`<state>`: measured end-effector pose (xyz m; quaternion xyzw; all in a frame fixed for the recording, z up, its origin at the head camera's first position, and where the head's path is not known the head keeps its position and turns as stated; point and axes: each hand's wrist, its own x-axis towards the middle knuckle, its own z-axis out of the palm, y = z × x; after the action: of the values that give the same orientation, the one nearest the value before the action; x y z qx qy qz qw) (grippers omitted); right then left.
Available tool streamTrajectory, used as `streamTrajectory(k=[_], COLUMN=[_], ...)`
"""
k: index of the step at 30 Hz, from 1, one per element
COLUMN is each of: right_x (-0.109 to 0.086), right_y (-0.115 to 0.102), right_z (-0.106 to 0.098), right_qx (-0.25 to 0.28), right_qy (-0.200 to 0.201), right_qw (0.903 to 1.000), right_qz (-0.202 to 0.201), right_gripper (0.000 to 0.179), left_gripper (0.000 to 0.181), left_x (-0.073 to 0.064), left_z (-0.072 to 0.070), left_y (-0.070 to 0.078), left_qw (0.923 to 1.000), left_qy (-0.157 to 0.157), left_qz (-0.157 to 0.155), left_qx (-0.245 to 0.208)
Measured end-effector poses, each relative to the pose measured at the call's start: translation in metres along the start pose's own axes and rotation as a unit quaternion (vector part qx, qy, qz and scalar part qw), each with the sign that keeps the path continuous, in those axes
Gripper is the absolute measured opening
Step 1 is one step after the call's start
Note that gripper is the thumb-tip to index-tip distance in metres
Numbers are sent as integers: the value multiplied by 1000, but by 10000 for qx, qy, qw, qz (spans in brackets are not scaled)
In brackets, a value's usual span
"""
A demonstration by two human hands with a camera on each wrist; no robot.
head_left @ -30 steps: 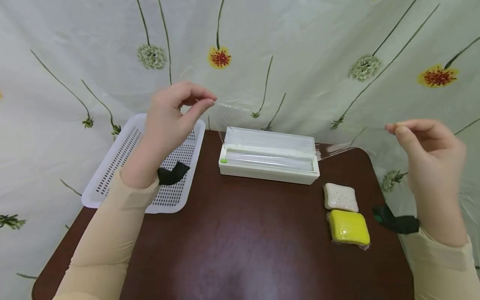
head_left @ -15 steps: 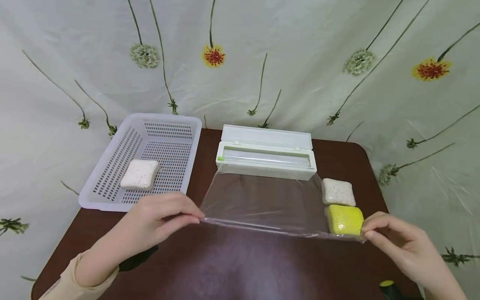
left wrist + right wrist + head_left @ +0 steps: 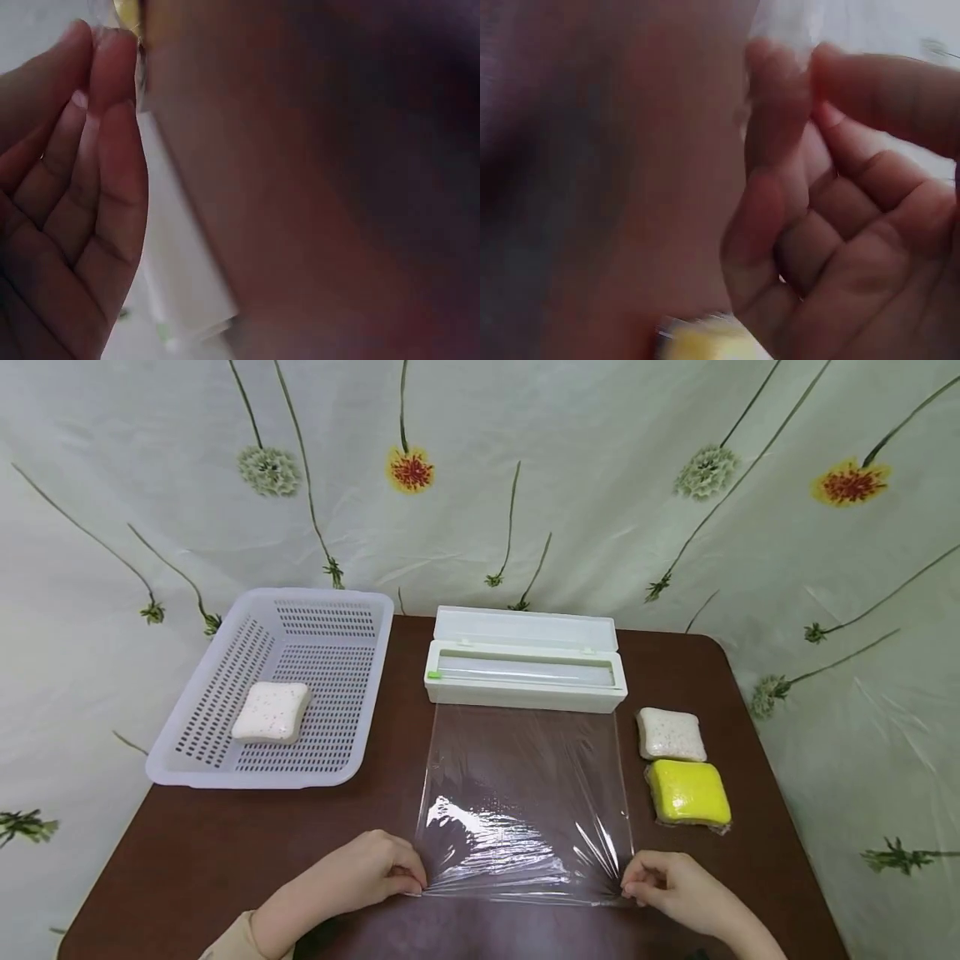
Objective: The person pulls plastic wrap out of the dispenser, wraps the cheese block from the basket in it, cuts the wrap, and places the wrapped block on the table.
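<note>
A clear sheet of plastic wrap [image 3: 517, 793] stretches toward me from the white wrap dispenser [image 3: 525, 695], low over the tabletop. My left hand [image 3: 367, 872] pinches its near left corner between thumb and fingers. The near right corner is pinched by my right hand [image 3: 678, 889]. Creases fan out from both grips, most strongly at the right. The dispenser's lid [image 3: 525, 628] stands raised at the back, and the roll shows through the top opening. In the wrist views both thumbs press against the fingertips; the wrist views are blurred.
Left of the dispenser stands a white perforated basket [image 3: 360, 727] with a speckled white block [image 3: 272, 712] in it. To the right lie another speckled white block [image 3: 671, 734] and a yellow block [image 3: 688, 792] in clear wrap. A flowered curtain [image 3: 585, 485] hangs behind the brown table [image 3: 187, 852].
Both hands have come down from high above the table toward its near side, drawing the plastic wrap out. The sheet has shifted left, off the yellow block, and now lies lower before the dispenser.
</note>
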<state>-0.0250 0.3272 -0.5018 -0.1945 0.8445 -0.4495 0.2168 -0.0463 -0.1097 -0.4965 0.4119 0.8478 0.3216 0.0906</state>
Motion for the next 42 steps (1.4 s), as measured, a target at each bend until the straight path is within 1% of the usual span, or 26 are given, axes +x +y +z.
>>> streamTrajectory(k=[2, 3, 6, 9, 12, 15, 16, 18, 19, 21, 24, 25, 27, 29, 30, 31, 33, 35, 38, 40, 42], right_x=[7, 9, 15, 18, 18, 20, 21, 21, 21, 21, 22, 22, 22, 21, 20, 18, 16, 13, 10, 8, 7], right_y=[9, 13, 24, 31, 35, 37, 38, 38, 38, 37, 33, 31, 29, 28, 28, 28, 30, 32, 36, 37, 35], right_z=[9, 14, 24, 32, 36, 37, 38, 40, 41, 44, 47, 49, 52, 56, 58, 61, 66, 70, 74, 74, 73], right_qx=[-147, -234, -555, -811, -885, -953, -1026, -1204, -1311, -1379, -1304, -1259, -1252, -1410, -1517, -1611, -1828, -2041, -2180, -2162, -2078], right_qy=[-1, 7, 83, 178, 251, 353, 413, 578, 699, 1017, 1530, 1667, 1794, 1850, 1892, 1967, 2212, 2510, 2736, 2709, 2560], right_qw=[9997, 9994, 9973, 9952, 9941, 9932, 9921, 9889, 9858, 9779, 9603, 9547, 9486, 9472, 9474, 9480, 9459, 9402, 9345, 9358, 9403], right_qz=[183, 266, 466, 526, 570, 571, 591, 653, 780, 1200, 1935, 2120, 2286, 2208, 2087, 1913, 1513, 1065, 655, 643, 847], right_gripper=[7, 8, 8, 8, 9, 8, 9, 10, 9, 8, 9, 9, 8, 10, 11, 14, 21, 27, 33, 34, 33], left_gripper=[5, 5, 6, 8, 10, 11, 11, 10, 9, 7, 3, 3, 5, 6, 6, 6, 5, 3, 4, 7, 13], left_x=[-1, -1, -2, -4, -6, -10, -11, -13, -14, -15, -16, -17, -19, -21, -22, -24, -26, -27, -26, -23, -18], left_z=[13, 18, 34, 46, 55, 60, 61, 63, 63, 63, 62, 62, 61, 61, 61, 61, 62, 63, 62, 57, 46], left_y=[-9, -13, -23, -30, -32, -31, -30, -28, -28, -26, -24, -24, -22, -20, -19, -18, -16, -13, -9, -6, -4], left_qw=[9995, 9991, 9983, 9975, 9969, 9949, 9946, 9947, 9950, 9957, 9960, 9960, 9959, 9954, 9950, 9946, 9933, 9919, 9914, 9909, 9902], left_qy=[-180, -220, -170, 7, 287, 576, 616, 589, 539, 432, 345, 319, 286, 263, 273, 304, 404, 548, 775, 974, 1182], left_qz=[-252, -353, -515, -552, -434, -350, -360, -461, -546, -664, -749, -765, -804, -837, -853, -852, -856, -821, -695, -583, -496], left_qx=[15, 54, 231, 435, 592, 751, 754, 701, 636, 479, 337, 318, 315, 372, 433, 500, 661, 797, 797, 725, 551])
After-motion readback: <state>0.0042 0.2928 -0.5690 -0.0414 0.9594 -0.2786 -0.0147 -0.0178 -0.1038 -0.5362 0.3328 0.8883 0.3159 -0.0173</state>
